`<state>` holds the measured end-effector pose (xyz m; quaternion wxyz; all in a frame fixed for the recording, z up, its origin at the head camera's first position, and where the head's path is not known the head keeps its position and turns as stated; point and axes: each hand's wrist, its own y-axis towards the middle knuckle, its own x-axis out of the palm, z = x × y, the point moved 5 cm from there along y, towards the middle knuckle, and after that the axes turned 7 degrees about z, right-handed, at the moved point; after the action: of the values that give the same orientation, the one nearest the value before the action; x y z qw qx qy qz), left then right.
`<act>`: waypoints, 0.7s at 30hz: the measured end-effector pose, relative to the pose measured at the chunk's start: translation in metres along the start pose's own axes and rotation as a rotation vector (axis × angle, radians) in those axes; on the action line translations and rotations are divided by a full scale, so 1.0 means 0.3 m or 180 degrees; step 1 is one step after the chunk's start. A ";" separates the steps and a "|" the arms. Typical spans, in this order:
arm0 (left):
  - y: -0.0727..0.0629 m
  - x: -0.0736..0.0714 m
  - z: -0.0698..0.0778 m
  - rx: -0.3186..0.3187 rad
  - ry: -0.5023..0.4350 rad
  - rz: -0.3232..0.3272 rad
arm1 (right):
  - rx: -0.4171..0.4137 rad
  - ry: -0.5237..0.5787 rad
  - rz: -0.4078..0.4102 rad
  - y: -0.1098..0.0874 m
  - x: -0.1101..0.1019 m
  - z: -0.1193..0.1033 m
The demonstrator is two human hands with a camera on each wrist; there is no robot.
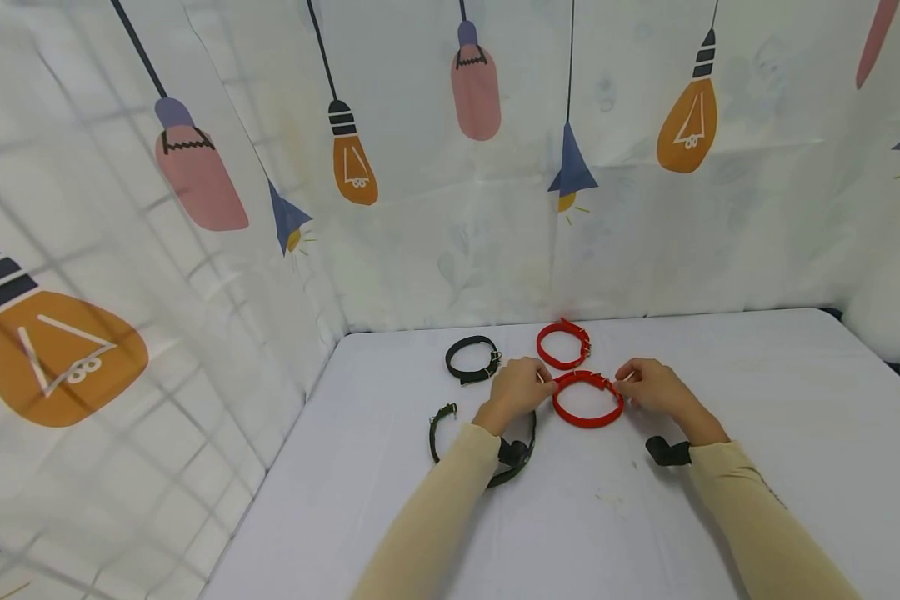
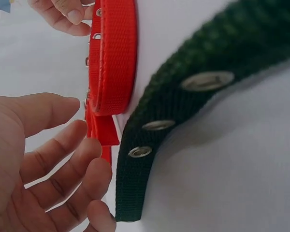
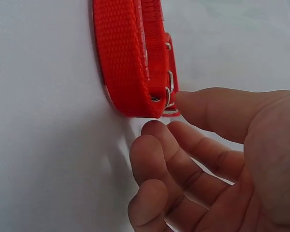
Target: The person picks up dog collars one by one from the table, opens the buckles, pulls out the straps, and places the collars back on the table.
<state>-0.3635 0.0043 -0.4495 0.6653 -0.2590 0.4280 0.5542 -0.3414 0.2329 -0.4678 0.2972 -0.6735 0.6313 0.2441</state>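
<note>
A red buckled collar [image 1: 588, 422] lies looped on the white table between both hands. My left hand [image 1: 515, 385] is at its left side; in the left wrist view the thumb and loosely bent fingers [image 2: 67, 188] are apart, with no strap between them. At the collar's metal buckle [image 3: 169, 89] is my right hand [image 1: 656, 387], its thumb tip at the buckle's edge and its fingers loosely bent beside the strap. A dark green collar [image 1: 432, 437] with metal eyelets lies unfastened in a wide curve, partly hidden under my left forearm.
Behind the near collar lies a second red collar [image 1: 547, 358], buckled into a loop. A dark buckled collar [image 1: 450, 358] is to its left. Along the back and left of the white table [image 1: 570, 533] hangs a curtain [image 1: 435, 250] printed with lamps.
</note>
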 end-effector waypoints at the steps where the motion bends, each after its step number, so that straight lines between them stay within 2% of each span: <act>1: 0.000 0.003 0.002 -0.0011 0.0007 -0.0013 | -0.0010 -0.0014 0.0001 -0.001 0.001 -0.002; 16: 0.010 0.036 0.022 -0.0217 0.0439 -0.0110 | 0.0065 -0.0165 -0.0023 -0.012 0.024 -0.005; 21: 0.008 0.033 0.032 -0.0204 0.0471 -0.0103 | 0.0047 -0.0195 0.0008 -0.013 0.025 -0.009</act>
<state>-0.3629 0.0179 -0.4530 0.6321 -0.3272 0.4538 0.5361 -0.3371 0.2258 -0.4708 0.3211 -0.6627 0.6245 0.2602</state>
